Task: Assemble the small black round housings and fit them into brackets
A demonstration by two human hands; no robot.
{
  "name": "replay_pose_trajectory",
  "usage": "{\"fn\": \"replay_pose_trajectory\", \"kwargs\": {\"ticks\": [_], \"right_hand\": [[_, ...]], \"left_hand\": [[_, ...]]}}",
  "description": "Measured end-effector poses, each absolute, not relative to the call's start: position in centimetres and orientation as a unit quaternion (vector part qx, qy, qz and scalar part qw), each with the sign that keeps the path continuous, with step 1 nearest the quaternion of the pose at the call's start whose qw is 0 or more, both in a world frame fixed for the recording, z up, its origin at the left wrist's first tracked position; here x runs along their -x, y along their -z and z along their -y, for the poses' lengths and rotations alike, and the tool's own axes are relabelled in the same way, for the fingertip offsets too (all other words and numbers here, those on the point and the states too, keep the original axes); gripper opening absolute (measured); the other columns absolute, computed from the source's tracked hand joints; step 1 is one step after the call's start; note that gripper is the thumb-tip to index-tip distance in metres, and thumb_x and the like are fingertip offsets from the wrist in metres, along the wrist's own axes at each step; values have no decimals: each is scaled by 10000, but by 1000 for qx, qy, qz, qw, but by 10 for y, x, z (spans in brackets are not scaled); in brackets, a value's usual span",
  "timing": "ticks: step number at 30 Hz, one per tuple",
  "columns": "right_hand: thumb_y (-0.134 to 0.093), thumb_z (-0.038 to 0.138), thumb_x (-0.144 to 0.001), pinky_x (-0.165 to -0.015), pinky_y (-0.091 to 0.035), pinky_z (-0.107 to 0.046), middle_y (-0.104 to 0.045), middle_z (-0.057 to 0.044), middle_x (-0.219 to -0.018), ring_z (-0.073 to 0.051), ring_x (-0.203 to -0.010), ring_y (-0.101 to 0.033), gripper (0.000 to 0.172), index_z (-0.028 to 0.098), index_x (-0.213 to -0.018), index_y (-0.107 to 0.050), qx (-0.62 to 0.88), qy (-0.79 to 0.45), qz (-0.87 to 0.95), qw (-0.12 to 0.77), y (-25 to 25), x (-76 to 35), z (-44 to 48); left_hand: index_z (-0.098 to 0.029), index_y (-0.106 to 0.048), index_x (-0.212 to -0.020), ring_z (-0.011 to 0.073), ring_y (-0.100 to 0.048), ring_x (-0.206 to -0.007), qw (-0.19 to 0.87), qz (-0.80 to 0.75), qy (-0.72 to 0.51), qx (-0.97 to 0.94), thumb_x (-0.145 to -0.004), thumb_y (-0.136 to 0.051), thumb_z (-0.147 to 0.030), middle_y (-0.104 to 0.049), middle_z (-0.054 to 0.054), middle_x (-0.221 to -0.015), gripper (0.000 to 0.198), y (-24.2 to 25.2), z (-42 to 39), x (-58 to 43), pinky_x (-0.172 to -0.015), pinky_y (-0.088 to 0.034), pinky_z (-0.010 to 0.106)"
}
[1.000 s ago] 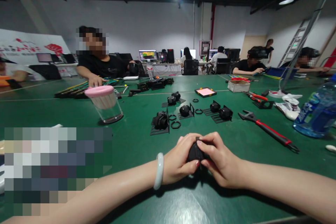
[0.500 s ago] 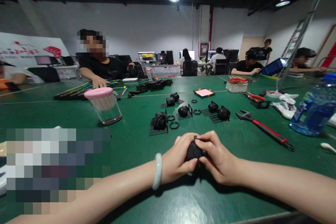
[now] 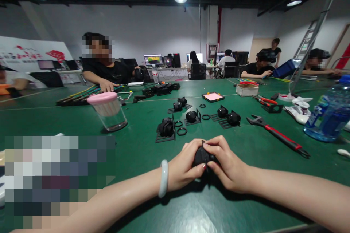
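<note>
Both of my hands are wrapped round one small black part (image 3: 201,156) just above the green table (image 3: 136,153). My left hand (image 3: 184,165), with a pale bangle on its wrist, grips the part from the left. From the right, my right hand (image 3: 226,164) closes its fingers over the top of it. Most of the part is hidden by my fingers. Just beyond my hands lie several similar black parts on flat bases (image 3: 166,129) and loose black rings (image 3: 182,131).
A clear cup with a pink lid (image 3: 108,111) stands to the left, a red-handled wrench (image 3: 276,134) and a water bottle (image 3: 329,111) to the right. A pink tray (image 3: 213,97) and a small box (image 3: 247,89) lie farther back. Other people sit across the table.
My hands hold the black part in nearly the same place; only small finger shifts show. The view has drifted slightly.
</note>
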State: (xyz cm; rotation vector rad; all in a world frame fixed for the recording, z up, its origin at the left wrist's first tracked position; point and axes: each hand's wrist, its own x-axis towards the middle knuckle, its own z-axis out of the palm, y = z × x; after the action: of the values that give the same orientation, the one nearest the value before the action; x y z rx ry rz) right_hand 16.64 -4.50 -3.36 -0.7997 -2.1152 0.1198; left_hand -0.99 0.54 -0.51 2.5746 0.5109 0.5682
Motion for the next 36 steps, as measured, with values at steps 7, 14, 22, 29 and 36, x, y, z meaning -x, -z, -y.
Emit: {"fn": "replay_pose_trajectory", "kwargs": {"ticks": [7, 14, 22, 29, 36], "right_hand": [[-429, 177, -787, -834, -421, -425, -353, -122, -1062, -223, -1009, -396, 428, 175, -1192, -290, 326, -66, 845, 418, 32, -168, 45], [-457, 243, -796, -802, -437, -351, -352, -117, -1100, -198, -1012, -403, 402, 173, -1166, -318, 330, -152, 830, 423, 26, -172, 44], [-631, 287, -660, -834, -404, -360, -384, -111, -1121, -210, -1029, -410, 678, 188, -1219, -259, 324, -193, 828, 415, 26, -175, 38], [-593, 123, -606, -853, -395, -352, -401, -91, -1086, -195, -1019, -415, 675, 195, -1211, -303, 328, -194, 820, 427, 27, -172, 38], [-513, 43, -545, -870, -384, -363, -435, -81, -1037, -195, -989, -429, 621, 176, -1133, -364, 358, -157, 801, 453, 26, -174, 34]], "left_hand": [[-150, -339, -1093, 216, -427, -931, 228, -207, -206, -929, -789, -371, -405, -444, 91, -1056, 398, 7, -5, 10, -845, -360, 370], [-163, -326, -1118, 165, -486, -865, 279, -223, -197, -913, -816, -388, -359, -495, 58, -1014, 366, 3, -1, 10, -773, -400, 287], [-169, -378, -1093, 171, -505, -852, 264, -272, -191, -906, -796, -439, -352, -530, 53, -996, 354, 2, -2, 6, -762, -406, 298], [-172, -389, -1103, 191, -482, -903, 242, -278, -179, -912, -771, -480, -290, -512, 68, -1044, 364, 4, -1, 5, -814, -395, 338], [-177, -336, -1145, 217, -463, -1000, 222, -281, -189, -915, -692, -571, -259, -484, 82, -1093, 517, 6, -2, 5, -890, -365, 387]]}}
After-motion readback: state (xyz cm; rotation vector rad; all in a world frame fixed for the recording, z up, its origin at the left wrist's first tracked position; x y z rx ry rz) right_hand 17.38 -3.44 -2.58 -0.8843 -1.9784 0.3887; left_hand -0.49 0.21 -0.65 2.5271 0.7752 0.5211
